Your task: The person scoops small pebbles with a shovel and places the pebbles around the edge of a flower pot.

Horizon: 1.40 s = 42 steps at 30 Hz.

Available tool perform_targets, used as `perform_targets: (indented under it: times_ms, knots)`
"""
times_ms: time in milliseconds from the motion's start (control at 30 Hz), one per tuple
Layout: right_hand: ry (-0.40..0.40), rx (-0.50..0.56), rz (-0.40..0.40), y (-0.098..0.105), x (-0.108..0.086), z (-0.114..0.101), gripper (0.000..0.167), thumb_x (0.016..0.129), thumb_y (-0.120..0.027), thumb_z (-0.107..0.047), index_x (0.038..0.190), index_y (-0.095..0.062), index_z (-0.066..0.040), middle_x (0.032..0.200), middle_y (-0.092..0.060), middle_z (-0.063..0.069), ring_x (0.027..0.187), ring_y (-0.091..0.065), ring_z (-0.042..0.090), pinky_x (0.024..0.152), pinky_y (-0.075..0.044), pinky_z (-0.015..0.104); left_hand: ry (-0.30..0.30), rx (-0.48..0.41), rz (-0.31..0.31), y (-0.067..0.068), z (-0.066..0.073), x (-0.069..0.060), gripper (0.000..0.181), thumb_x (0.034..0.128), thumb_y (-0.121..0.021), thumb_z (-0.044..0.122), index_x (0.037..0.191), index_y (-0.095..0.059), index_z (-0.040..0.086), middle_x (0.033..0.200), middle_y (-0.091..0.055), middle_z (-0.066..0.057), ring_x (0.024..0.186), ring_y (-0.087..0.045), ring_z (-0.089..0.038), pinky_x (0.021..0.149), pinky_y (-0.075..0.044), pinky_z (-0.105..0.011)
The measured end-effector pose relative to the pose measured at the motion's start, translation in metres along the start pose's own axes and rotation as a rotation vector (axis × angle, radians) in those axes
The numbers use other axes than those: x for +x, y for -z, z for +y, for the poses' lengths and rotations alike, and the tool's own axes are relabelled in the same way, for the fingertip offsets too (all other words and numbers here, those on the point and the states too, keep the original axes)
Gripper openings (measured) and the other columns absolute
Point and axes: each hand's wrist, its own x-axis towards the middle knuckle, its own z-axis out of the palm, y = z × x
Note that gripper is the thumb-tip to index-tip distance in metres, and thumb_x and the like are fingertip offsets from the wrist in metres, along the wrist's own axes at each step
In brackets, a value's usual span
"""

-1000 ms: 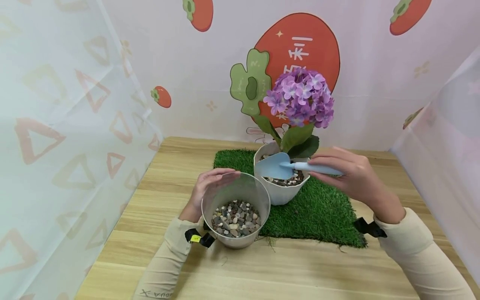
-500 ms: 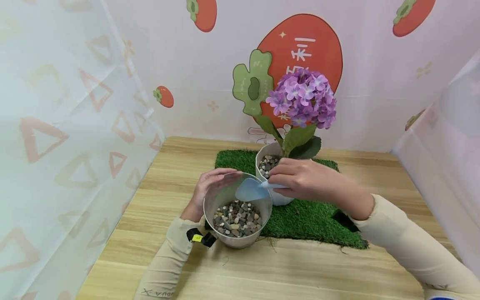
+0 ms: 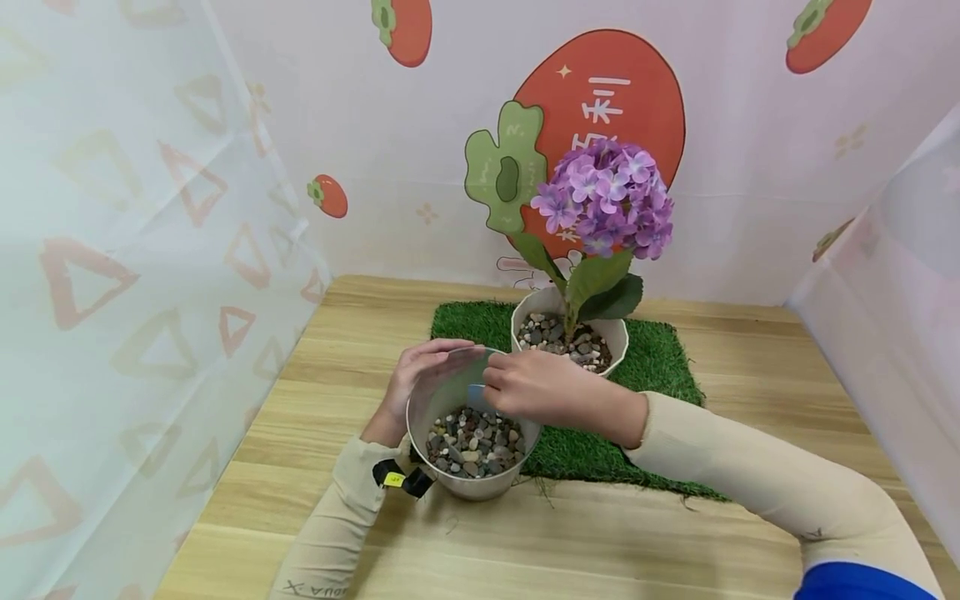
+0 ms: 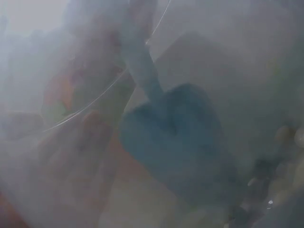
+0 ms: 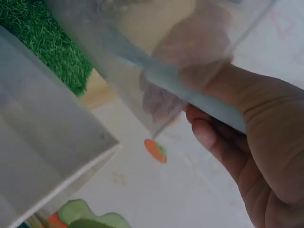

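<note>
A translucent tub [image 3: 474, 486] holds mixed pebbles [image 3: 472, 442]. The left hand [image 3: 408, 385] rests against the tub's left and far side, fingers extended along the wall. Over the tub's right rim, the right hand [image 3: 547, 392] grips the handle of a light blue trowel [image 3: 477, 396], its blade inside the tub. Seen through the tub wall in the left wrist view, the trowel blade [image 4: 175, 137] points down toward the stones. In the right wrist view the right hand [image 5: 266, 137] has fingers and thumb round the trowel handle [image 5: 216, 109].
Behind and right of the tub, a white pot [image 3: 618, 350] with pebbles and a purple flower [image 3: 607, 196] stands on a green turf mat [image 3: 663, 358]. The mat lies on a wooden table [image 3: 300, 417]. Printed cloth walls [image 3: 397, 150] stand at the back and sides.
The right hand and trowel have moved left and down from over the flower pot into the tub. The left hand has kept its place on the tub.
</note>
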Motion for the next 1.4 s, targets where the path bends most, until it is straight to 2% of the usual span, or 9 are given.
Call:
perform_targets:
  times_ms: [100,167,367,600,800,933,1067,1200,1400]
  knots:
    - [0.013,-0.012,-0.038,-0.006,0.008,-0.004,0.01,0.093,-0.076,-0.009,0.089,-0.076,-0.018,0.084,-0.071,-0.005,0.075,-0.062,0.012,0.062,-0.056,0.02,0.01,0.012,0.01,-0.001,0.001,0.0,0.041,0.1078,-0.035,0.001,0.133,-0.066,-0.006,0.131,-0.076,-0.01,0.128,-0.071,-0.023,0.12,-0.051,-0.04]
    - [0.01,0.038,-0.07,-0.009,0.011,-0.004,0.012,0.094,-0.075,-0.009,0.088,-0.076,-0.019,0.084,-0.072,-0.005,0.076,-0.062,0.012,0.062,-0.056,0.02,0.015,0.023,0.013,-0.001,0.001,0.001,0.04,0.108,-0.036,0.002,0.134,-0.064,-0.009,0.131,-0.076,-0.008,0.128,-0.071,-0.022,0.12,-0.051,-0.039]
    - [0.011,0.259,-0.146,-0.013,0.011,0.007,0.01,0.093,-0.075,-0.007,0.087,-0.078,-0.015,0.084,-0.075,-0.003,0.078,-0.065,0.014,0.062,-0.058,0.022,0.023,0.014,0.029,-0.001,0.003,0.001,0.04,0.1076,-0.036,0.001,0.134,-0.062,-0.012,0.13,-0.077,-0.009,0.127,-0.071,-0.023,0.119,-0.052,-0.037]
    - [0.069,0.522,-0.181,-0.012,0.014,-0.003,0.012,0.088,-0.075,-0.004,0.084,-0.077,-0.015,0.079,-0.073,-0.004,0.076,-0.065,0.012,0.062,-0.054,0.016,0.04,0.021,0.034,-0.001,0.003,0.002,0.039,0.1074,-0.037,0.003,0.132,-0.065,-0.008,0.129,-0.077,-0.01,0.127,-0.072,-0.023,0.119,-0.051,-0.036]
    - [-0.094,0.881,-0.302,-0.023,0.011,0.008,0.007,0.092,-0.078,-0.009,0.098,-0.082,-0.008,0.094,-0.081,0.002,0.081,-0.075,0.009,0.073,-0.06,0.014,0.07,-0.011,0.005,-0.004,-0.002,0.001,0.04,0.1061,-0.039,0.003,0.13,-0.071,0.004,0.131,-0.076,-0.012,0.128,-0.071,-0.026,0.119,-0.051,-0.039]
    - [-0.194,1.029,-0.281,-0.031,0.004,0.012,0.01,0.09,-0.079,-0.007,0.099,-0.082,-0.005,0.088,-0.082,0.004,0.057,-0.065,-0.002,0.057,-0.054,0.01,0.064,-0.022,0.0,-0.005,-0.004,0.001,0.039,0.1053,-0.041,0.003,0.129,-0.072,0.003,0.13,-0.076,-0.013,0.127,-0.071,-0.026,0.118,-0.052,-0.037]
    - [-0.255,1.099,-0.246,-0.031,-0.001,0.012,0.013,0.086,-0.078,-0.005,0.098,-0.083,-0.005,0.08,-0.081,0.003,0.042,-0.043,-0.009,0.044,-0.04,0.01,0.058,-0.033,-0.02,-0.006,-0.004,0.001,0.04,0.1055,-0.041,0.003,0.129,-0.073,0.007,0.129,-0.077,-0.01,0.127,-0.072,-0.023,0.117,-0.053,-0.035]
    - [-0.314,1.137,-0.218,-0.028,-0.002,0.005,0.013,0.085,-0.077,-0.003,0.096,-0.083,-0.006,0.075,-0.08,0.0,0.041,-0.036,-0.008,0.042,-0.032,0.011,0.05,-0.039,-0.029,-0.006,-0.003,0.001,0.042,0.1055,-0.039,0.001,0.128,-0.074,0.008,0.128,-0.078,-0.008,0.126,-0.072,-0.022,0.117,-0.052,-0.035]
    - [-0.455,1.18,-0.196,-0.018,-0.003,-0.009,0.012,0.086,-0.076,-0.003,0.097,-0.083,-0.003,0.082,-0.082,0.003,0.045,-0.054,-0.009,0.045,-0.048,0.013,0.087,-0.039,0.0,-0.003,0.001,-0.002,0.04,0.1058,-0.04,0.003,0.128,-0.073,0.007,0.128,-0.078,-0.008,0.126,-0.072,-0.022,0.117,-0.053,-0.035]
